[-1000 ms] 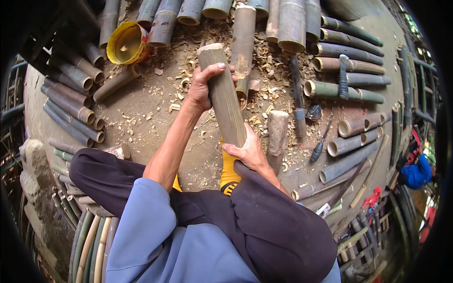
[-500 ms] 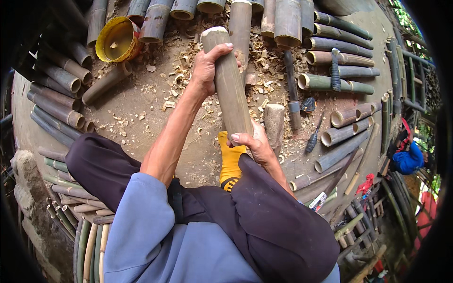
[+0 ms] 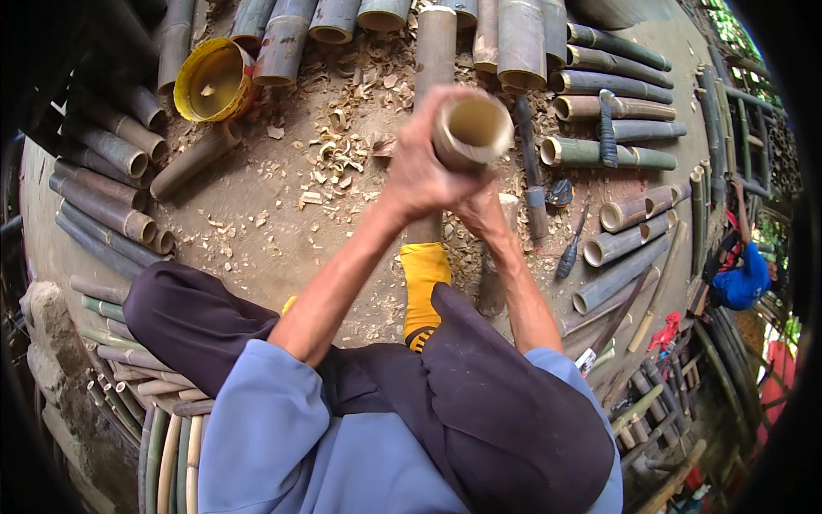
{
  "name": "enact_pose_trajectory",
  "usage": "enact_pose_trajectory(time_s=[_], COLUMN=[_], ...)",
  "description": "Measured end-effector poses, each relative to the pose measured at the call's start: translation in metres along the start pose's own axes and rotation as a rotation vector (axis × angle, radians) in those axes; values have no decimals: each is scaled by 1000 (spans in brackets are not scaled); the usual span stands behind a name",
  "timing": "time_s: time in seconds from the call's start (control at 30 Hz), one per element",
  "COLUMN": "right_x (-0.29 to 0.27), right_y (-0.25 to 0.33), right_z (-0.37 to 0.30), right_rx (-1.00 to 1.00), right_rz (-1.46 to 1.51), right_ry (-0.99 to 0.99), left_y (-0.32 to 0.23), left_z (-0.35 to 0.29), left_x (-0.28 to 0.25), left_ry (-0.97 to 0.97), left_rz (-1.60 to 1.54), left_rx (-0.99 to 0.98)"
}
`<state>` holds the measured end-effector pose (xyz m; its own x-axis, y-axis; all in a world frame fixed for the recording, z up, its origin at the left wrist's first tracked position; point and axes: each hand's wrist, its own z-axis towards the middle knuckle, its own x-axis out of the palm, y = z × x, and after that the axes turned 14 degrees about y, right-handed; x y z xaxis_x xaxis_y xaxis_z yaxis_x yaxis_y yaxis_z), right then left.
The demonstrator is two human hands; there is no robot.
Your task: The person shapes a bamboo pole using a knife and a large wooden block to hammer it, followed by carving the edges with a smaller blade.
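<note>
Ground (image 3: 248, 274) beneath, left fingers (image 3: 418, 124) hug the bamboo tube (image 3: 471, 137) from the left.

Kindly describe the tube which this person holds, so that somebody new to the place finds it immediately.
Start from the dark trousers and go up past the yellow-covered foot. Above it, the left hand grips the bamboo tube. Unlike the tubes lying around, it is held up with its round open end toward the viewer.

Bamboo tube (image 3: 469, 147) tipped, open mouth now in view; hands (image 3: 418, 171) closer together.
</note>
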<state>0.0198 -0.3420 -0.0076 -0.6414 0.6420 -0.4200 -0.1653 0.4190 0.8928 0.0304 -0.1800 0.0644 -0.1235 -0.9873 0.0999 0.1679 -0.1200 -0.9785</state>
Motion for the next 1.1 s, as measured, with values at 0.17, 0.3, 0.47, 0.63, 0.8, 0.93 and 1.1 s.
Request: enact_pose_trajectory(time_s=[0.17,0.3,0.47,0.63,0.8,0.93,1.1], right_x=[7,-57,-111,-57,-74,-49,-71], right_y=[46,74,230,187,223,169,143], right_z=[-3,-9,-11,28,23,30,7], right_rx=[366,270,-509,-89,-248,-69,33], right_rz=[701,-126,-426,-777,-651,-744,-497], right_ry=[-230,-35,-188,182,51,204,67], left_y=[13,12,3,25,12,15,25], left_z=[-39,-45,-41,-44,-45,-39,-32], left_x=[41,39,35,36,24,38,58], left_ry=[10,6,-4,-31,58,-89,78], left_rz=[288,273,205,146,166,196,334], left_rx=[297,262,300,195,145,279,147])
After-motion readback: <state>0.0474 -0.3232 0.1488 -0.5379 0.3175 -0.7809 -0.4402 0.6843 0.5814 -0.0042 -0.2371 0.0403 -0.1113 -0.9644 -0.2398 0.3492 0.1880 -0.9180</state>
